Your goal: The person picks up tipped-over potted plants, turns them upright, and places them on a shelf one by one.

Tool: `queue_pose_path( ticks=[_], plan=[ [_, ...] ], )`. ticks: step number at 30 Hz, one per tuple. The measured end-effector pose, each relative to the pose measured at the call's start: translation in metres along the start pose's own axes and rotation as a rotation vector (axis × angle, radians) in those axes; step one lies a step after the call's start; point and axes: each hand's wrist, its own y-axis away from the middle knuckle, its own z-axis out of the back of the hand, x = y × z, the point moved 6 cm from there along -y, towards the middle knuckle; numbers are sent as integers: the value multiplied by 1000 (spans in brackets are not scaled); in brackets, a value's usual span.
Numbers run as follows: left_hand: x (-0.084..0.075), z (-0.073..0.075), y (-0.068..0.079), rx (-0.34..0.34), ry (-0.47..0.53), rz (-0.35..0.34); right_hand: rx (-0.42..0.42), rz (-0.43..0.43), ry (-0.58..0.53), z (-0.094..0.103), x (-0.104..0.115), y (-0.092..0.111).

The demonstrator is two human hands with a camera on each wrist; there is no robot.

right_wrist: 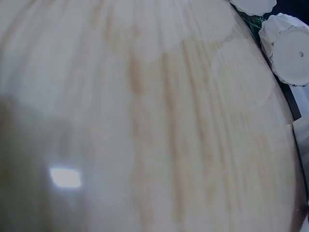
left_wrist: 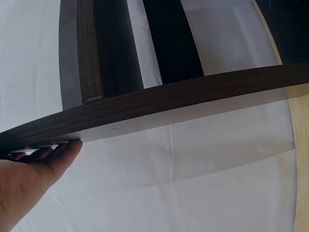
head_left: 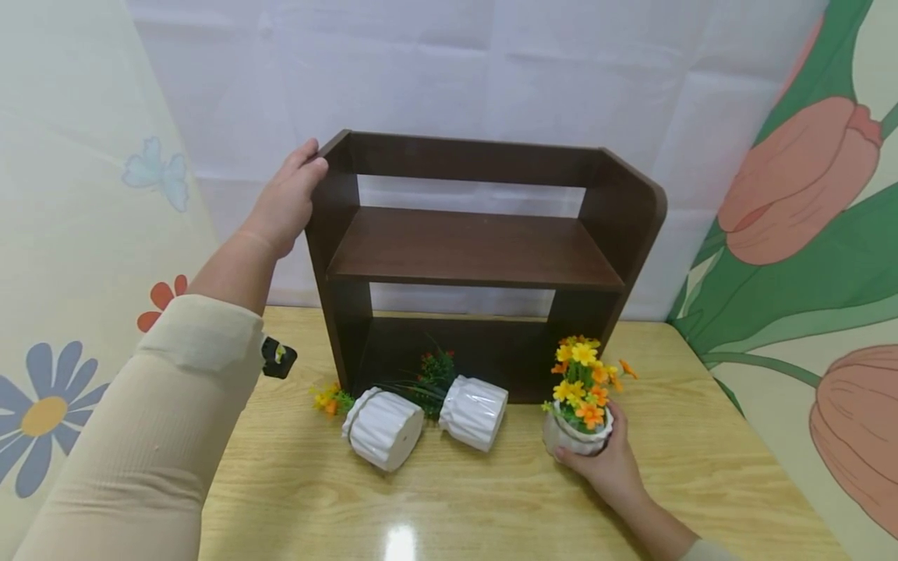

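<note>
Head cam: R hand (head_left: 613, 470) holds a white flower pot (head_left: 570, 438), thumb on near side, fingers round its R side. Pot's upright, yellow-orange flowers (head_left: 584, 382) up top; can't tell if its base touches the tabletop (head_left: 533, 506). Key relation: brown shelf (head_left: 477, 245) sits at approx. 11 o'clock from the pot, long axis running 9 to 3, and the pot's just in front of its R end. R hand's the nearer one; L hand (head_left: 284, 199) is well apart, up at 10 o'clock. R forearm comes in from 5 o'clock; L arm reaches up from 7, w/ L hand resting on the shelf's L side near the top. Two more pots lie tipped at approx. 9–10 o'clock from R hand: near pot (head_left: 473, 413) and far pot (head_left: 382, 428), bases facing approx. 4, plants toward 10–11.

L wrist cam: L hand at 8 o'clock, fingers fairly straight vs. the outer face of the side panel (left_wrist: 193, 92); no wrap-round grip seen, thumb n/a.

R wrist cam: mostly tabletop; tipped pots at 1–2 o'clock, one w/ a small hole in its base. R hand's grip isn't shown here.
</note>
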Motion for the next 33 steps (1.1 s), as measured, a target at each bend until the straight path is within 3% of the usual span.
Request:
queue_pose_path(
  ticks=[9, 17, 33],
  plan=[
    [0, -1, -2, 7, 9, -9, -32, -23, 3, 2, 9, 6],
    [-1, -2, -2, 4, 14, -9, -70, -44, 0, 8, 30, 13],
    [-1, -4, -3, 1, 9, -7, -173, 34, -81, 19, 82, 20]
  ],
)
